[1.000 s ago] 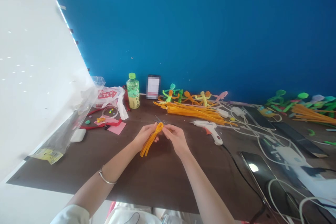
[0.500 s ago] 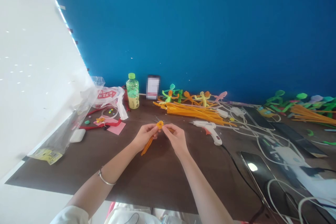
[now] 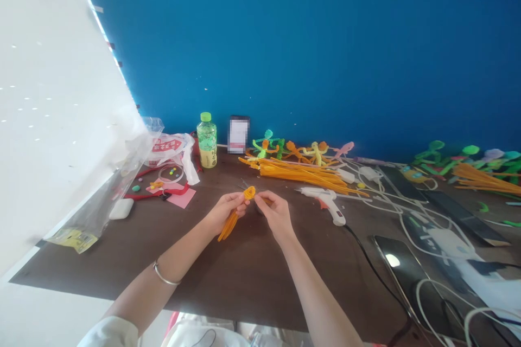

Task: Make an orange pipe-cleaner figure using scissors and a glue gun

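The single head-mounted camera is looking forward and down from the 6 o'clock side of the brown table point(image 3: 236, 276) toward 12 o'clock, framing the left hand point(image 3: 226, 210) and right hand point(image 3: 275, 214) nearby and the blue wall point(image 3: 293, 49) beyond.

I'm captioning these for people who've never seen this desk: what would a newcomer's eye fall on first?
Probably the big blue wall, filling much of the upper view. Then the bright orange twist in the left hand, over the middle of the dark table, with the right hand close beside it. Beyond them to the right, a bundle of orange stems lies in front of a row of colourful figures by the wall.
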The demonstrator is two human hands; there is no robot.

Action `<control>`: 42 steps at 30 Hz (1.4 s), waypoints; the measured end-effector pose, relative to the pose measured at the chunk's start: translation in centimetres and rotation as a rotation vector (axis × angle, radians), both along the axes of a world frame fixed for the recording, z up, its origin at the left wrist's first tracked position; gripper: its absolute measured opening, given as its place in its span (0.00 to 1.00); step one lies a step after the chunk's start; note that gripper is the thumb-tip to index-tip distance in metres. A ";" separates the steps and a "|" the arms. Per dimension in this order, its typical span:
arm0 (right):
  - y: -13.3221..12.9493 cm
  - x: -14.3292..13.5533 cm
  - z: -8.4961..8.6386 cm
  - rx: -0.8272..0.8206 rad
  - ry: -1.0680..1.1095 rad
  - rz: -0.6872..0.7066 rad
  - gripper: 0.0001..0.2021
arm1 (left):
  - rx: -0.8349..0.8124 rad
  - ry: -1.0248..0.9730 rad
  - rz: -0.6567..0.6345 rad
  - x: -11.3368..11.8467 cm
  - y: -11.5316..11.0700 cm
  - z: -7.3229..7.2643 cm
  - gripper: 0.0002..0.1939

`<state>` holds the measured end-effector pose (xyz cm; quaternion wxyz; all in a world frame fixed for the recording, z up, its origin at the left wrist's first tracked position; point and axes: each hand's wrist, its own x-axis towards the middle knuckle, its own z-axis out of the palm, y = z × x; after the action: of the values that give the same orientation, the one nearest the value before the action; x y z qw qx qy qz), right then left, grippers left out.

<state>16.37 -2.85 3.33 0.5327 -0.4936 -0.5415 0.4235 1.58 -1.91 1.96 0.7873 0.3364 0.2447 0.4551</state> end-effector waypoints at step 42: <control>-0.6 -0.8 0.1 -0.019 -0.056 -0.049 0.11 | 0.618 0.811 0.577 0.1 -0.3 -0.7 0.12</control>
<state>15.60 -3.45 3.46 0.5228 -0.5233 -0.5399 0.4017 1.67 -2.22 1.22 0.3404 0.6175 0.4638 0.5364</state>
